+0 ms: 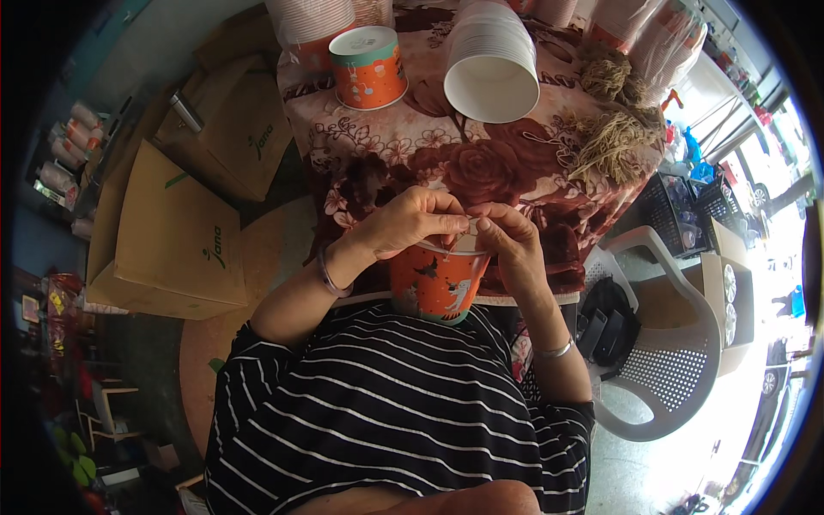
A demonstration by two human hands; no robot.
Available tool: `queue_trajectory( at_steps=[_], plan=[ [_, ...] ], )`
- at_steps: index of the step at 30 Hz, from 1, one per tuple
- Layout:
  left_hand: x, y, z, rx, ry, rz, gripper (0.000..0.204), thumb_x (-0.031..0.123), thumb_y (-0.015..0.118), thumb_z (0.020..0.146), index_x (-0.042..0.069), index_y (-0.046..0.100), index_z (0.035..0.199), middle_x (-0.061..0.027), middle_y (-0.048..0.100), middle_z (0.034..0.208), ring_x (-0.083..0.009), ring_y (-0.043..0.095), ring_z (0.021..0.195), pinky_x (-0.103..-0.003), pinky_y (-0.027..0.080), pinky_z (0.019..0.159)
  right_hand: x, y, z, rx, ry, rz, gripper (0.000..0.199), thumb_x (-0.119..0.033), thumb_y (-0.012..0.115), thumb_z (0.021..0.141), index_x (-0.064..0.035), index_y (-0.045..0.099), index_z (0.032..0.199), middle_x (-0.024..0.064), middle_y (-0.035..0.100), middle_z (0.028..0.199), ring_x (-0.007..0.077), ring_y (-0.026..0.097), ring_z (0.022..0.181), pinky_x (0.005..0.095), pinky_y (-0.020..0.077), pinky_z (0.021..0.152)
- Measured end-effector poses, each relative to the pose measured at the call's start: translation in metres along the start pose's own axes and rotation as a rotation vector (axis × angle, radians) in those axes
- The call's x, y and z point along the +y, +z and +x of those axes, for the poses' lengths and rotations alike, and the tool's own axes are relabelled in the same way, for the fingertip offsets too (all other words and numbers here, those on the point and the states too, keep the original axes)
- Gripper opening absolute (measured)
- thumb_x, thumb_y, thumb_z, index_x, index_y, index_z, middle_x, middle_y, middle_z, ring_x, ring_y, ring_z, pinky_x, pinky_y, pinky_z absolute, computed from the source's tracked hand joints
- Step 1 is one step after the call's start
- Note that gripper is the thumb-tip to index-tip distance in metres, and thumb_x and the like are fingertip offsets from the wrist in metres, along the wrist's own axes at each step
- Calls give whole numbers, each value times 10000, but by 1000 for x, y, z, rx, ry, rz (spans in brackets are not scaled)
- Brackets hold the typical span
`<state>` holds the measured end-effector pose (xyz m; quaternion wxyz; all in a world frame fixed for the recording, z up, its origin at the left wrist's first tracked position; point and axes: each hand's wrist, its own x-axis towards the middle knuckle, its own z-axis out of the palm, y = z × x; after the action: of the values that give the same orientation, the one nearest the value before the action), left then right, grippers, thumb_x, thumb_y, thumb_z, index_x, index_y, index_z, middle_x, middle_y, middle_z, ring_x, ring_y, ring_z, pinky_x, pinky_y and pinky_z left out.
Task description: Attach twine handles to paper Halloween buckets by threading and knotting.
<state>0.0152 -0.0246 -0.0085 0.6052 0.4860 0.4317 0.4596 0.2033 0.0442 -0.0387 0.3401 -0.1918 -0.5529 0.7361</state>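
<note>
An orange paper bucket (436, 279) with printed figures and a green base band stands upright against my striped shirt, at the table's near edge. Both hands meet over its rim. My left hand (415, 225) pinches with thumb and forefinger just above the opening. My right hand (513, 239) has its fingertips closed beside them, its palm along the bucket's right side. Whatever lies between the fingertips is too small to make out. Bundles of tan string (614, 146) lie at the table's right, and a loose pale strand trails from them.
A patterned red tablecloth (489, 172) covers the table. An upside-down orange tub (369, 73) and a stack of white buckets (491, 86) stand farther back, with wrapped stacks behind. Cardboard boxes (180, 240) are at left; a grey plastic chair (661, 369) holding a black bag (609, 326) is at right.
</note>
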Motion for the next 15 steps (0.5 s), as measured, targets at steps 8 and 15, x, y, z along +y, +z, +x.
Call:
queue_trajectory(
  at_steps=[8, 15],
  plan=[
    [2, 3, 0, -2, -1, 32, 139, 116, 596, 903, -15, 634, 931, -20, 611, 760, -69, 551, 701, -218, 456, 668, -1, 2, 0, 12, -39, -3, 131, -140, 658, 885, -44, 675, 972, -55, 622, 826, 3, 508, 713, 159, 408, 644],
    [1, 2, 0, -11, 16, 5, 156, 146, 590, 918, -1, 639, 910, -6, 604, 740, -66, 549, 696, -215, 453, 669, -4, 2, -1, 25, 5, 12, 113, -135, 652, 889, -42, 676, 948, -50, 623, 825, 7, 503, 697, 161, 410, 637]
  ],
)
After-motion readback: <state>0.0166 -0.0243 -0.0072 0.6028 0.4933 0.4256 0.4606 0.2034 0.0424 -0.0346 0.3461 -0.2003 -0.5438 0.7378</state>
